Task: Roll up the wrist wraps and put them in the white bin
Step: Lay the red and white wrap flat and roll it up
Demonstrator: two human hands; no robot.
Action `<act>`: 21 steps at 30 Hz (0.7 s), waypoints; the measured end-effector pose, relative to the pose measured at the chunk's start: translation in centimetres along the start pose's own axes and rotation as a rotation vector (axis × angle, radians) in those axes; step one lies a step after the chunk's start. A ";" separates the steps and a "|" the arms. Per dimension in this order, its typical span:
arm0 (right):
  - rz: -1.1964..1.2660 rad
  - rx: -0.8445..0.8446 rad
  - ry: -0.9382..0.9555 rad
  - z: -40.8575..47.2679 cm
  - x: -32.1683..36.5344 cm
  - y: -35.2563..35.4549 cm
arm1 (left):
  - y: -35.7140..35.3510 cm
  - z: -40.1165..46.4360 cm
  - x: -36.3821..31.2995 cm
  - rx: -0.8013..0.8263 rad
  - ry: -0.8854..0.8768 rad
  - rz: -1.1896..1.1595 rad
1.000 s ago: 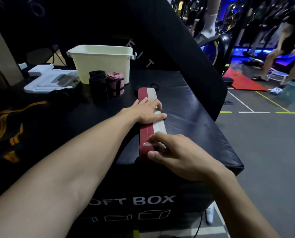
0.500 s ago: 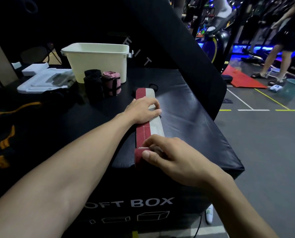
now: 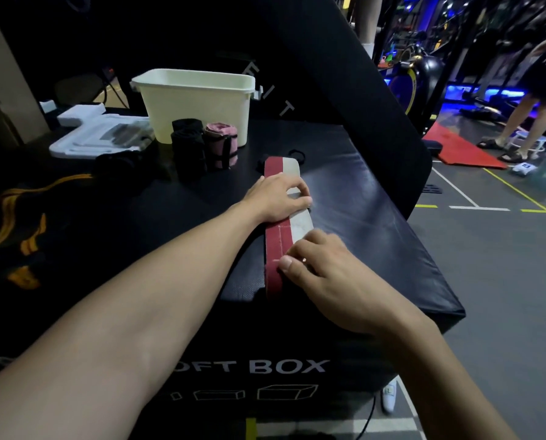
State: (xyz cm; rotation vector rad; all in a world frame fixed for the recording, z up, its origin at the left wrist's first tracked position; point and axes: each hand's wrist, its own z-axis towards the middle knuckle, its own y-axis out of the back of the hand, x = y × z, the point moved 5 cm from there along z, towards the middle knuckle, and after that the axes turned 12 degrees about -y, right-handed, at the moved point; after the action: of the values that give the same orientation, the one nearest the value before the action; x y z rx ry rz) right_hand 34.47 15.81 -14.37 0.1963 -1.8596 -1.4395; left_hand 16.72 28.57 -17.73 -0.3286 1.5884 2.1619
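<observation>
Since half a second ago our right hand (image 3: 325, 274) has begun curling the near end of the red-and-white wrist wrap (image 3: 289, 227), thumb and fingers pinching it. The wrap's long axis runs away from us toward the white bin (image 3: 195, 106); our left hand (image 3: 278, 198) presses it flat mid-length on the soft box (image 3: 360, 217).
</observation>
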 end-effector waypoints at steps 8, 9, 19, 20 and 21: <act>-0.013 -0.218 0.041 0.6 -0.1 0.9 | 0.1 0.0 0.4 0.001 -0.004 -0.039; 0.022 -0.264 0.053 0.6 -0.2 1.1 | 0.2 0.0 0.4 -0.006 -0.004 -0.040; 0.032 -0.503 0.186 -0.2 -0.3 1.0 | 0.3 -0.2 0.2 -0.054 0.008 -0.049; 0.026 -0.521 0.209 -0.4 -0.3 1.0 | 0.4 -0.1 0.2 -0.055 0.005 -0.049; 0.018 -0.531 0.231 -0.7 -0.3 1.0 | 0.4 -0.1 0.2 -0.057 0.004 -0.050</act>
State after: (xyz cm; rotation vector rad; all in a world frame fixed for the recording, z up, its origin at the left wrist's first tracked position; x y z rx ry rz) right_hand 35.46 15.81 -13.55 0.0780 -1.2427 -1.7598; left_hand 16.33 28.43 -17.57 -0.3868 1.5068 2.1723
